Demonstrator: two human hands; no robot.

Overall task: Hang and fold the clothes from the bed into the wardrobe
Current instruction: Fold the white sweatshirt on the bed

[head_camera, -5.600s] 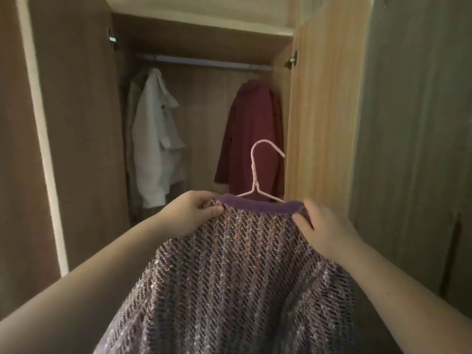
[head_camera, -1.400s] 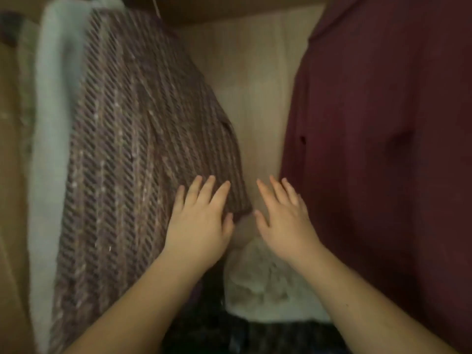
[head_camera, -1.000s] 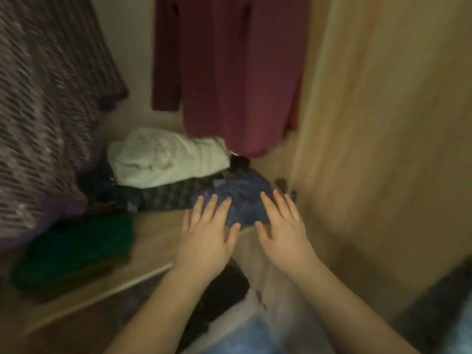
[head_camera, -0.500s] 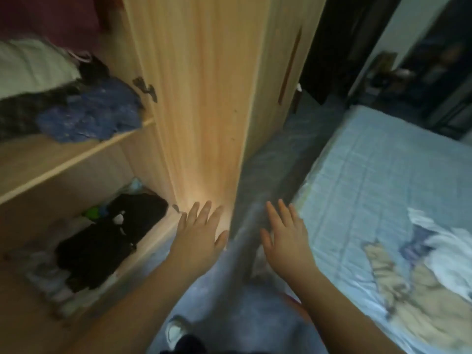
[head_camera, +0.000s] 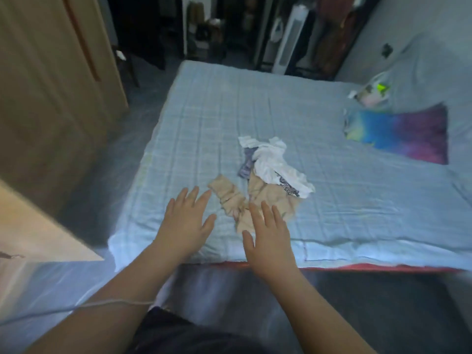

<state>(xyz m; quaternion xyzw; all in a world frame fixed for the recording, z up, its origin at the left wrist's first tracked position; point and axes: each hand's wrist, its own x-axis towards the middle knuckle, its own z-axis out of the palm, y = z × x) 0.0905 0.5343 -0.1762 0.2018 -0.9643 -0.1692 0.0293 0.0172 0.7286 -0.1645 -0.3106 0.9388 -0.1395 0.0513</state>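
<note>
While both forearms stretch over the bed's (head_camera: pixel 204 118) near edge, the left grip (head_camera: pixel 186 224) and right grip (head_camera: pixel 268 235) hover with fingers spread, holding nothing. Just past the fingertips a crumpled beige garment (head_camera: pixel 228 198) lies on the bed, a white garment (head_camera: pixel 270 166) heaped behind it. The wardrobe (head_camera: pixel 51 98) stands far left.

A crumpled pile of white and beige clothes (head_camera: pixel 270 166) is lying on the pale-blue quilted bed (head_camera: pixel 204 118); the wooden wardrobe (head_camera: pixel 51 98) is standing left, a rainbow-dyed pillow (head_camera: pixel 403 134) is lying far right.
</note>
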